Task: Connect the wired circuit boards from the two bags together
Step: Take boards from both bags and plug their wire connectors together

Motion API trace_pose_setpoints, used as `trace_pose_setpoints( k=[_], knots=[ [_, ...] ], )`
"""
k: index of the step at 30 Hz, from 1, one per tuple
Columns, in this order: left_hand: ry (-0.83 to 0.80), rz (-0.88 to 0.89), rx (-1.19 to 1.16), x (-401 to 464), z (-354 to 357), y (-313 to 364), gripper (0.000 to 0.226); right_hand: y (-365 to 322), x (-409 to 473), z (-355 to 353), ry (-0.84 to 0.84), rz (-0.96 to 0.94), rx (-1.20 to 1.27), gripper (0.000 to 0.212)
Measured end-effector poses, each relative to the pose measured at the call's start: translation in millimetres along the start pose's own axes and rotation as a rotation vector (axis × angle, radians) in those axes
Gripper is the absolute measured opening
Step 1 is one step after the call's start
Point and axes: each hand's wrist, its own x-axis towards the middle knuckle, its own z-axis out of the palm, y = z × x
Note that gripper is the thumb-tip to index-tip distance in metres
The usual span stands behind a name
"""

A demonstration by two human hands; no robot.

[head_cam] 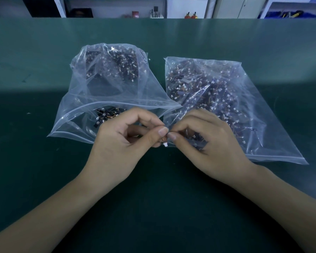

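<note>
Both hands meet at centre, just in front of the two bags. Left hand [128, 141] and right hand [204, 141] each pinch a small wired piece btwn thumb & forefinger, tips nearly touching; a white plug [165, 144] shows just below the pinch. Pieces too small to tell long axis; they seem to face each other left-right, so mating looks like a straight push inward. Left bag [106, 84] & right bag [217, 99] lie on green surface [44, 70]. White shelves [115, 6] behind.
</note>
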Motion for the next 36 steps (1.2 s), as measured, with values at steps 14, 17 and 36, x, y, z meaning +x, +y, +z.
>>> trace_pose_setpoints(
  k=[14, 17, 36],
  knots=[
    [0.02, 0.193, 0.514, 1.0, -3.6, -0.1, 0.013, 2.7, 0.5, 0.1, 0.007, 0.041, 0.019, 0.016],
    [0.004, 0.209, 0.551, 1.4, -4.4, 0.8, 0.015, 3.8, 0.6, 0.6, 0.005, 0.04, 0.029, 0.012],
    [-0.028, 0.223, 0.558, 1.2, -6.5, -1.3, 0.016, 2.7, -0.1, 0.4, -0.02, 0.062, 0.078, 0.013]
  ],
)
